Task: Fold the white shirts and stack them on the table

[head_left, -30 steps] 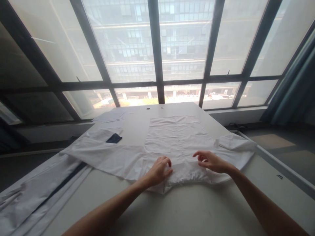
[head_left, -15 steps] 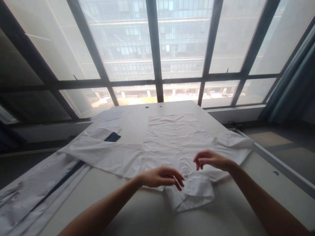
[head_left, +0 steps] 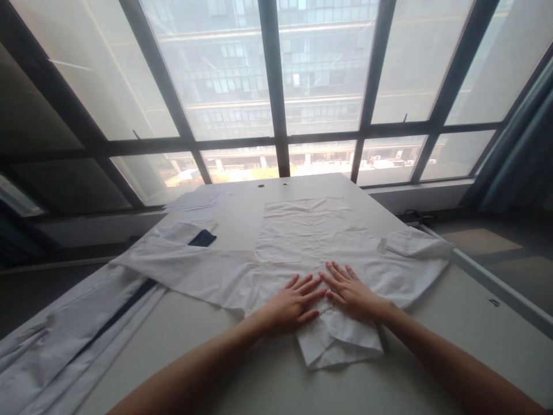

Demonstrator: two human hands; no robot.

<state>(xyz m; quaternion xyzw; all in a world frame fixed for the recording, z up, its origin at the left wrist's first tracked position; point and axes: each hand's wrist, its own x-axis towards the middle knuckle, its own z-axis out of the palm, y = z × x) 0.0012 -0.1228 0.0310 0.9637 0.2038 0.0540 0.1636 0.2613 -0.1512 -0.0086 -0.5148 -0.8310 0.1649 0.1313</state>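
A white shirt [head_left: 302, 242] lies spread flat on the table [head_left: 276, 380], its body pointing away from me and its sleeves out to both sides. The collar end [head_left: 339, 343] points toward me and lies unfolded near the table's front. My left hand [head_left: 294, 302] rests flat on the shirt just behind the collar, fingers spread. My right hand [head_left: 352, 291] lies flat beside it, fingers stretched out, the two hands almost touching. Neither hand holds anything.
A second white garment with a dark blue stripe [head_left: 99, 328] lies along the table's left side. A dark blue patch [head_left: 202, 238] shows by the left sleeve. Large windows [head_left: 276, 86] stand behind the table, and a blue curtain [head_left: 522, 150] hangs at the right.
The collar was pulled out toward me from under the shirt's near edge. Both hands then rose, came together and pressed flat on the cloth behind the collar.
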